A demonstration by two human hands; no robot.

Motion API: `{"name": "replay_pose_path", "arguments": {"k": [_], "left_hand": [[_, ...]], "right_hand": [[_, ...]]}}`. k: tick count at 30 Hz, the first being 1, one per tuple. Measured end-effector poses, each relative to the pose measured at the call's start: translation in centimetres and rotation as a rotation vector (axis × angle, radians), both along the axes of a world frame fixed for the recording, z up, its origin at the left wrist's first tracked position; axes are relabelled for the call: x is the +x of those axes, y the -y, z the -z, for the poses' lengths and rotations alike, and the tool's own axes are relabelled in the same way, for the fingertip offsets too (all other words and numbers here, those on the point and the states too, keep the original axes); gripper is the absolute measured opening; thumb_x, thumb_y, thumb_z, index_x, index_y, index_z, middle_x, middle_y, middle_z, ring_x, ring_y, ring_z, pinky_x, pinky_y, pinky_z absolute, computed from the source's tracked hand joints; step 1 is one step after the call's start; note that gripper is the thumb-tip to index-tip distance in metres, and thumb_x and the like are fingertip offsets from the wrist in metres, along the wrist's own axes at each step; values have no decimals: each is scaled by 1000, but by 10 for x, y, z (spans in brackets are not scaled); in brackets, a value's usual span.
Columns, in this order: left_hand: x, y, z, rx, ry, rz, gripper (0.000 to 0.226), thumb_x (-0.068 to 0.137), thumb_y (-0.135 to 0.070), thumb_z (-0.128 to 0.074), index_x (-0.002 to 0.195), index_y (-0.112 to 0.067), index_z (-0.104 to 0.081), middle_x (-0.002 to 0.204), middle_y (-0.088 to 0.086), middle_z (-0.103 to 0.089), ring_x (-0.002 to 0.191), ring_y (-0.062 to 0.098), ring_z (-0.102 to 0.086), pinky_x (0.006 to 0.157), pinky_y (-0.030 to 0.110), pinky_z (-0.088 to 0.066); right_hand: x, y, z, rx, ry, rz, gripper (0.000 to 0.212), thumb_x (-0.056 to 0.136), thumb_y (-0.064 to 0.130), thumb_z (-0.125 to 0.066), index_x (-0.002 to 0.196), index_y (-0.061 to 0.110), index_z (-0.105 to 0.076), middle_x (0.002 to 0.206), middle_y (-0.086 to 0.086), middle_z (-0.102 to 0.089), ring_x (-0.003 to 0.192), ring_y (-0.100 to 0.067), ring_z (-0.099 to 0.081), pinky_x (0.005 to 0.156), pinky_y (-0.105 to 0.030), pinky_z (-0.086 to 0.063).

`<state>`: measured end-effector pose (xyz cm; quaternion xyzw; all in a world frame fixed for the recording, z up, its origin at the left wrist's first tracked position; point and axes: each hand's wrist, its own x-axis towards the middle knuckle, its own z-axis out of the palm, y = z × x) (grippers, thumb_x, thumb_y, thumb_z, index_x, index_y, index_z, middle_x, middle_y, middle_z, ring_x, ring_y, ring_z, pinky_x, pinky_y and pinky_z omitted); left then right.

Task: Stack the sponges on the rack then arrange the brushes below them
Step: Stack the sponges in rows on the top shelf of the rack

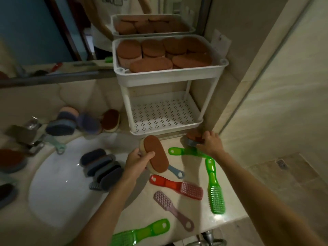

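Pinching a seemingly soft, light brown-topped oval sponge [156, 155] mid-length: my left hand [139, 161]; my right hand [211, 142] grips a grey-based sponge [193, 139].

I log the white two-tier rack [170, 77] at the wall, top tray packed with brown oval sponges [150, 65]. My left hand [138, 160] grips one more brown sponge [157, 155], tilted, before the rack. My right hand [211, 142] grips a grey-backed sponge [193, 139] at the rack's right foot. A row of grey sponges [101, 167] stands on edge. A red brush [177, 187], mauve brush [172, 210] and green brush [214, 189] lie flat.
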<state>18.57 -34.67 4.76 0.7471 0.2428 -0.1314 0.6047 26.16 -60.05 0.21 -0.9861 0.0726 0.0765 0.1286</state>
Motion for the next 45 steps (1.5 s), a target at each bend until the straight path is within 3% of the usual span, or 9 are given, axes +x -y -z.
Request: {"name": "replay_pose_path", "arguments": {"k": [7, 13, 21, 25, 29, 33, 36, 41, 45], "left_hand": [[5, -7, -4, 25, 25, 13, 16, 86, -22, -63, 76, -26, -51, 99, 5, -61, 96, 24, -60, 91, 41, -52], [7, -1, -8, -3, 49, 42, 14, 85, -19, -64, 79, -26, -53, 100, 5, -63, 98, 25, -62, 91, 42, -53], [2, 0, -40, -63, 295, 85, 20, 83, -16, -63, 87, -29, -48, 97, -1, -63, 91, 17, -60, 71, 26, -49], [1, -7, -83, -139, 494, 139, 19, 72, -34, -56, 90, -28, -57, 93, 0, -65, 87, 16, -62, 62, 20, -48], [19, -21, -133, -187, 648, 15, 4, 86, -18, -60, 89, -17, -63, 78, -4, -67, 68, 5, -64, 52, 11, -48], [40, -39, -176, -227, 686, -121, 4, 88, -25, -57, 85, -24, -59, 80, -5, -65, 74, 11, -61, 56, 21, -50], [60, -53, -199, -378, 641, -218, 7, 89, -30, -54, 93, -25, -58, 92, -2, -62, 91, 19, -59, 77, 31, -47], [98, -76, -228, -723, 530, -304, 11, 90, -26, -48, 87, -22, -57, 89, 4, -60, 83, 20, -56, 77, 34, -45], [129, -93, -228, -921, 410, -279, 22, 90, -28, -47, 102, -13, -55, 102, 14, -57, 98, 30, -55, 101, 46, -40]], "right_hand": [[13, 1, 2, -27, -139, 1, 61, 77, 43, -66, 121, 6, -44, 128, -20, -48, 121, -40, -44, 103, -40, -39], [3, 5, -3, 49, -107, 14, 52, 71, 29, -73, 112, 7, -49, 123, -21, -41, 109, -42, -53, 97, -39, -44], [-41, -6, -26, 132, 514, -199, 43, 60, 22, -76, 88, 5, -49, 111, -24, -49, 102, -35, -45, 84, -44, -48], [-55, -30, -62, 144, 823, -261, 38, 65, 37, -59, 87, 11, -42, 107, -20, -54, 100, -26, -41, 84, -31, -38], [-42, -66, -121, 301, 982, -210, 40, 65, 38, -61, 89, 12, -42, 109, -23, -54, 101, -24, -45, 83, -26, -38], [-19, -101, -171, 389, 1006, -226, 42, 65, 35, -66, 89, 13, -40, 108, -15, -50, 92, -17, -45, 73, -12, -32], [5, -127, -202, 455, 959, -198, 45, 67, 28, -76, 89, 8, -44, 107, -10, -48, 91, -18, -48, 70, -23, -42], [51, -167, -242, 459, 797, -82, 51, 74, 39, -71, 105, 8, -45, 111, -8, -47, 98, -24, -51, 76, -31, -45], [85, -194, -257, 435, 646, -44, 54, 77, 46, -66, 110, 8, -46, 113, -12, -54, 102, -30, -55, 80, -37, -47]]}}
